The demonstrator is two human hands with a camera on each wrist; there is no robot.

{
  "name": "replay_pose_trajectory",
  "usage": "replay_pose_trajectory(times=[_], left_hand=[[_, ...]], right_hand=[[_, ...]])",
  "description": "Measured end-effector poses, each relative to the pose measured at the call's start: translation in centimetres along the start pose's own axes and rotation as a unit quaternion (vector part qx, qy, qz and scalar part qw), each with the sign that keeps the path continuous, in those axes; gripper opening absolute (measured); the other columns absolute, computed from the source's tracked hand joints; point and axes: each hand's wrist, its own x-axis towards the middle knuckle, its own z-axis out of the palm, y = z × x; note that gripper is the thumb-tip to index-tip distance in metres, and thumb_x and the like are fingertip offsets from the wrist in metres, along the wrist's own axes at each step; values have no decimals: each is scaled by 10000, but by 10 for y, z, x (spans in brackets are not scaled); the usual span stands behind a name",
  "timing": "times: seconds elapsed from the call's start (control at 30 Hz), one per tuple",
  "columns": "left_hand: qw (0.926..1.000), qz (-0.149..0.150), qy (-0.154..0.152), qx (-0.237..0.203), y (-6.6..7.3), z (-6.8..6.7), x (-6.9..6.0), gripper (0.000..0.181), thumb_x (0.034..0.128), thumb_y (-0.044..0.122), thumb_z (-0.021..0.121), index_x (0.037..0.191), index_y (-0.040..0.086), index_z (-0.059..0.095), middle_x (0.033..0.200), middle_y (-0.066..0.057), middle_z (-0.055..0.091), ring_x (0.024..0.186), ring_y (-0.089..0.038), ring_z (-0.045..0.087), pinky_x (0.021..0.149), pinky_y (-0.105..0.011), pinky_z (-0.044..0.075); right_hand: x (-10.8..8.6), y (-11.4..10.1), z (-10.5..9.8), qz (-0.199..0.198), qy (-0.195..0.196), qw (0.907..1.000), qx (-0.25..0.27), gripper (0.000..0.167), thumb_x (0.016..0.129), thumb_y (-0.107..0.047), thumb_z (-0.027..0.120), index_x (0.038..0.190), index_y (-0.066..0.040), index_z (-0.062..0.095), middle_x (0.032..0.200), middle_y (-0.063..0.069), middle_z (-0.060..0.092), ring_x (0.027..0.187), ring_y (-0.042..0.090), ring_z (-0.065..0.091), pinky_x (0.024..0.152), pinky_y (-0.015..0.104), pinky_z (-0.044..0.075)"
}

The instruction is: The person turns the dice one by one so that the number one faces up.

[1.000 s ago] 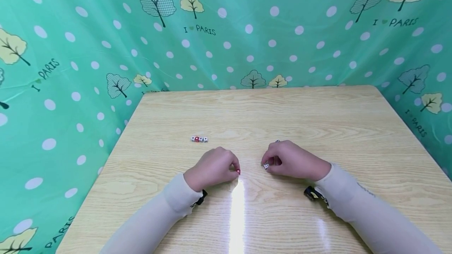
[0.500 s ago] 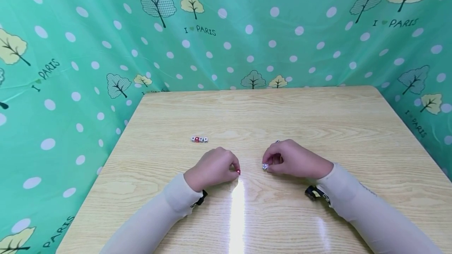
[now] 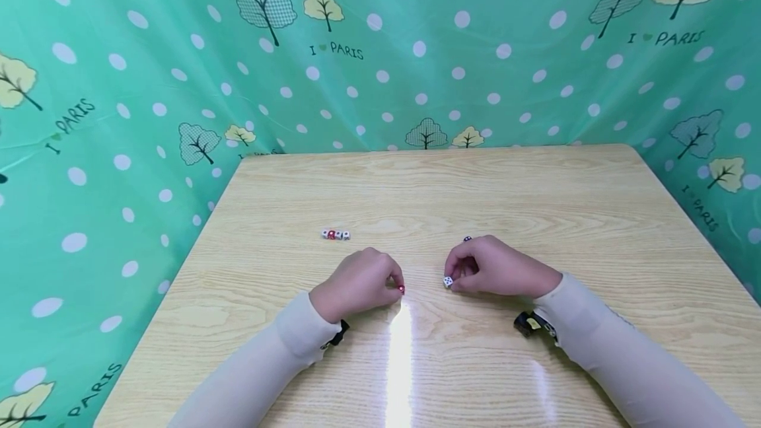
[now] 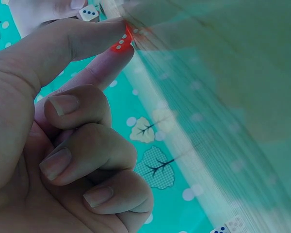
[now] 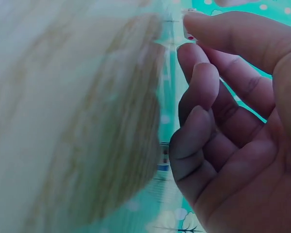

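Observation:
My left hand (image 3: 364,283) is low over the wooden table, pinching a red die (image 3: 401,290) between thumb and index finger. In the left wrist view the white pips of the red die (image 4: 121,42) show at the fingertips, and the other fingers are curled in. To the right, my right hand (image 3: 496,268) pinches a white die (image 3: 448,281) by its thumb and index finger. Mostly covered by the thumb, the white die (image 5: 188,30) shows only a sliver in the right wrist view. Just behind the right hand sits a partly hidden die with dark pips (image 3: 468,238).
A short row of dice (image 3: 335,234), white ones with a red one among them, lies beyond the left hand. The wooden table (image 3: 440,183) reaches back to a green dotted curtain (image 3: 357,18). Bright glare crosses its surface between the forearms.
My right hand has shifted slightly to the right, and the white die has turned a little in its fingers. The left hand and the red die hold still.

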Motion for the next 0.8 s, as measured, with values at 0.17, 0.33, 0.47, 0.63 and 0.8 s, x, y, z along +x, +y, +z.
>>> replay_pose_trajectory(times=[0.17, 0.33, 0.47, 0.63, 0.8], left_hand=[[10000, 3, 3, 1, -1, 0, 0, 107, 834, 202, 767, 789, 295, 790, 747, 200, 665, 658, -17, 545, 550, -227, 445], [10000, -19, -26, -14, 0, -1, 0, 98, 838, 206, 775, 789, 289, 794, 745, 198, 668, 658, -17, 548, 548, -227, 446], [10000, -12, -25, -87, -1, 0, 0, 95, 842, 205, 778, 792, 283, 799, 756, 197, 680, 663, -11, 553, 564, -223, 455], [9998, -9, -5, -209, -4, 2, 1, 84, 842, 209, 790, 801, 281, 805, 772, 201, 691, 656, -2, 541, 574, -213, 454], [9995, -36, -46, -306, -5, 1, 1, 68, 845, 220, 798, 813, 279, 811, 755, 202, 679, 631, -10, 518, 553, -220, 436]], right_hand=[[1, 1, 0, 80, -115, 9999, -2, 83, 883, -147, 810, 911, -204, 756, 823, -108, 671, 770, 122, 601, 669, 244, 520], [2, 2, 0, 105, -110, 9999, -57, 90, 876, -141, 811, 909, -199, 751, 823, -109, 668, 783, 117, 607, 683, 241, 523], [1, 3, 0, 171, -129, 9998, -32, 111, 877, -161, 808, 904, -244, 740, 822, -105, 668, 779, 118, 611, 679, 248, 529], [-1, 3, 0, 412, -223, 9988, 103, 66, 898, -252, 806, 897, -273, 743, 786, -82, 661, 723, 120, 595, 645, 259, 515], [-1, 1, -1, 657, -139, 9977, 125, 87, 912, -324, 798, 857, -274, 753, 778, -63, 662, 686, 132, 581, 619, 273, 497]])
